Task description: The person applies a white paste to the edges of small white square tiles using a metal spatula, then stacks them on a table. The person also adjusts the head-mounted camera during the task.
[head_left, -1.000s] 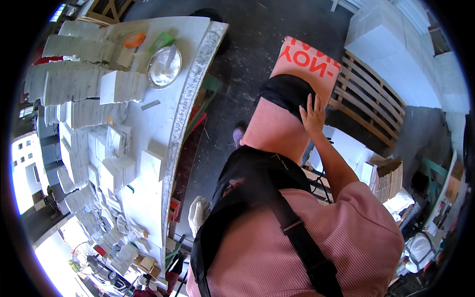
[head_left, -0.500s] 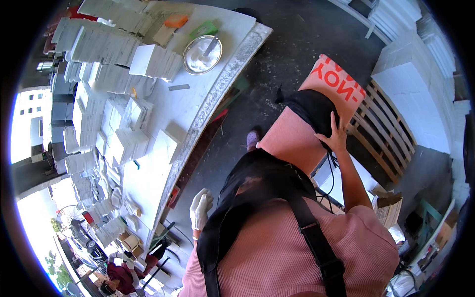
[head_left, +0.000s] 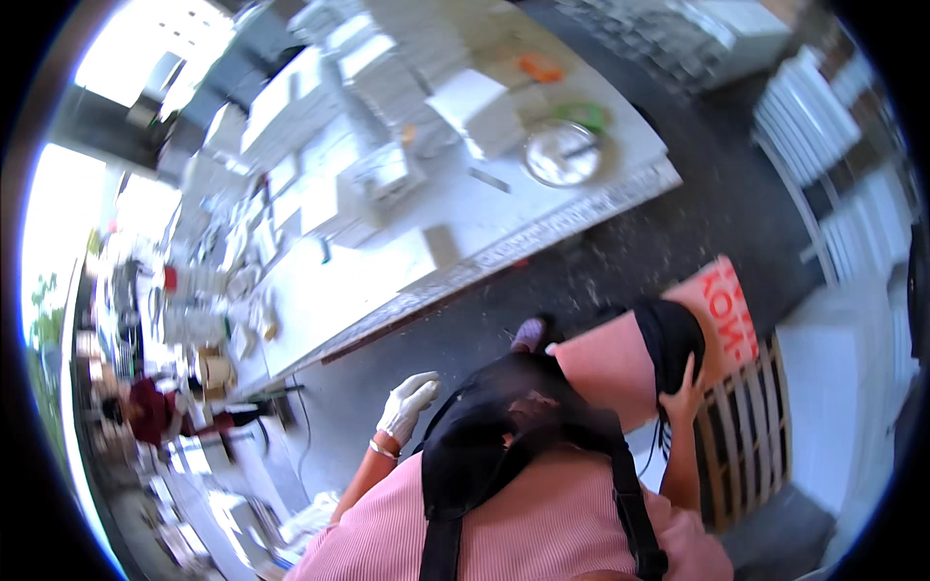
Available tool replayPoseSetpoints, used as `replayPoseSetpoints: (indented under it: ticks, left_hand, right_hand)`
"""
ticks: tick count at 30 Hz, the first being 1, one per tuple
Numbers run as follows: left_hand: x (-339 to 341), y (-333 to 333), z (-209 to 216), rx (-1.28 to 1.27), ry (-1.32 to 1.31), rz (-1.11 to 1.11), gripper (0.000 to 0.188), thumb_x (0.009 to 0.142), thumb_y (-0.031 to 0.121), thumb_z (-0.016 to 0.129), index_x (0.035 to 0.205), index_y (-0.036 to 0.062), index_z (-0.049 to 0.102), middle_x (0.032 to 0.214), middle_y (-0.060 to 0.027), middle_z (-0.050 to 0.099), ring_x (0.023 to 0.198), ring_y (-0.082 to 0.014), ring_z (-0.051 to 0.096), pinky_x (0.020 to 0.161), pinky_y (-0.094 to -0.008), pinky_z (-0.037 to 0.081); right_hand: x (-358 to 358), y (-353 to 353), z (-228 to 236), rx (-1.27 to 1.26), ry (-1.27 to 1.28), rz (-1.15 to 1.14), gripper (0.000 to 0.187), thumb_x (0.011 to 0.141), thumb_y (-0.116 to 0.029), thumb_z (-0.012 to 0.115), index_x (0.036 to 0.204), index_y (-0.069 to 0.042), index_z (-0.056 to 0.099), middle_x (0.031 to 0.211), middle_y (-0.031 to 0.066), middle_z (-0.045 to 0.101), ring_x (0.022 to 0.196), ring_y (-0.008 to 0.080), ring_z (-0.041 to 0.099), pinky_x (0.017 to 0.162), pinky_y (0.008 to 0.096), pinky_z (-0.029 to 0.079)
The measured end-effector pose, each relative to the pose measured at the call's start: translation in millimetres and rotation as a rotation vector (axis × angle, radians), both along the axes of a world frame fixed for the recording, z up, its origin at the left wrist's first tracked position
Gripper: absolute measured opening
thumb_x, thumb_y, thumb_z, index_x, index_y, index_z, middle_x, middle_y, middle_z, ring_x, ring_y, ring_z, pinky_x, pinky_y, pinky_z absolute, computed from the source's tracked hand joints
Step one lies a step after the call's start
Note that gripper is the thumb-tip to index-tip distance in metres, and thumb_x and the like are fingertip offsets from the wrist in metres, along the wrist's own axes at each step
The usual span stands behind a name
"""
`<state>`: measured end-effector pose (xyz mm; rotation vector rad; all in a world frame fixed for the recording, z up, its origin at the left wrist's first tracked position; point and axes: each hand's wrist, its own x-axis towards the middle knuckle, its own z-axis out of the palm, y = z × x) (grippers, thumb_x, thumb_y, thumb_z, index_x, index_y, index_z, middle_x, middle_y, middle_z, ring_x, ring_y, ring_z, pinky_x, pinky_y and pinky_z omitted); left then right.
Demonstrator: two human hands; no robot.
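Note:
My left hand (head_left: 409,407), in a white glove, hangs beside the black apron front (head_left: 484,426), between it and the worktable. Its fingers are loosely bent and apart, with nothing visible in them. My bare right hand (head_left: 684,395) rests with outstretched fingers against a black cloth band (head_left: 672,347). The band goes around a pink, cushion-like piece (head_left: 605,363) with red lettering at its far end. Dark cords hang beside my wrist. What lies beneath the pink piece is hidden.
A white worktable (head_left: 368,300) holds stacked white slabs (head_left: 475,107), a round metal pan (head_left: 562,155) of white material with a scraper, and orange (head_left: 539,68) and green (head_left: 581,118) blocks. A slatted wooden pallet (head_left: 746,436) stands right. Another person (head_left: 150,412) is far left.
My view has swung left, so the table now runs across the upper middle. The gloved left hand shows more fully. My right hand stays against the black band.

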<state>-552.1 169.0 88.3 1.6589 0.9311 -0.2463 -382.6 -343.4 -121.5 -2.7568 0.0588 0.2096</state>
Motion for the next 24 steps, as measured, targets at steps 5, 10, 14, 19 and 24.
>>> replayPoseSetpoints:
  ticks: [5, 10, 14, 19, 24]
  left_hand:
    - [-12.2, 7.9, -3.7, 0.043, -0.044, -0.040, 0.046, 0.097, 0.035, 0.060, 0.127, 0.0007, 0.063, 0.114, -0.0091, 0.068, 0.101, -0.0160, 0.063, 0.088, -0.0312, 0.051]
    - [-32.1, 7.6, -18.4, 0.091, -0.056, -0.016, 0.047, 0.096, 0.038, 0.060, 0.127, 0.0021, 0.064, 0.117, -0.0102, 0.069, 0.109, -0.0185, 0.062, 0.097, -0.0327, 0.048]
    - [-32.1, 14.1, -6.8, 0.109, -0.039, -0.018, 0.049, 0.097, 0.041, 0.058, 0.128, 0.0022, 0.063, 0.124, -0.0139, 0.067, 0.117, -0.0240, 0.062, 0.102, -0.0343, 0.045]
    - [-52.6, 31.0, -15.5, 0.163, -0.023, -0.007, 0.047, 0.097, 0.039, 0.059, 0.128, 0.0045, 0.063, 0.124, -0.0123, 0.067, 0.116, -0.0238, 0.061, 0.101, -0.0343, 0.045]
    - [-61.5, 50.6, -2.3, 0.141, -0.019, 0.073, 0.051, 0.096, 0.043, 0.060, 0.129, 0.0048, 0.063, 0.122, -0.0120, 0.067, 0.113, -0.0226, 0.062, 0.098, -0.0337, 0.046]
  right_hand:
    - [13.4, -7.8, 10.6, -0.030, 0.054, 0.077, 0.127, 0.054, -0.011, 0.085, 0.159, -0.026, 0.015, 0.152, 0.0313, 0.028, 0.138, 0.0509, 0.032, 0.113, 0.0541, 0.034]
    - [39.3, -13.2, 66.7, 0.088, 0.317, 0.185, 0.124, 0.056, -0.029, 0.091, 0.157, -0.016, 0.022, 0.149, 0.0326, 0.036, 0.137, 0.0473, 0.038, 0.111, 0.0515, 0.037]
    - [98.5, -18.1, 60.4, 0.335, 0.383, 0.230, 0.081, 0.078, -0.025, 0.080, 0.144, 0.003, 0.044, 0.137, 0.0239, 0.056, 0.128, 0.0318, 0.054, 0.110, 0.0407, 0.038]
    - [138.2, 127.9, 275.7, 0.798, 0.096, 0.191, 0.047, 0.092, -0.024, 0.066, 0.133, -0.003, 0.058, 0.128, 0.0127, 0.062, 0.116, 0.0243, 0.060, 0.105, 0.0370, 0.043]
    - [167.5, 162.3, 360.1, 0.981, -0.290, 1.102, 0.037, 0.099, -0.042, 0.055, 0.112, -0.008, 0.064, 0.117, 0.0087, 0.061, 0.103, 0.0200, 0.062, 0.084, 0.0347, 0.050]
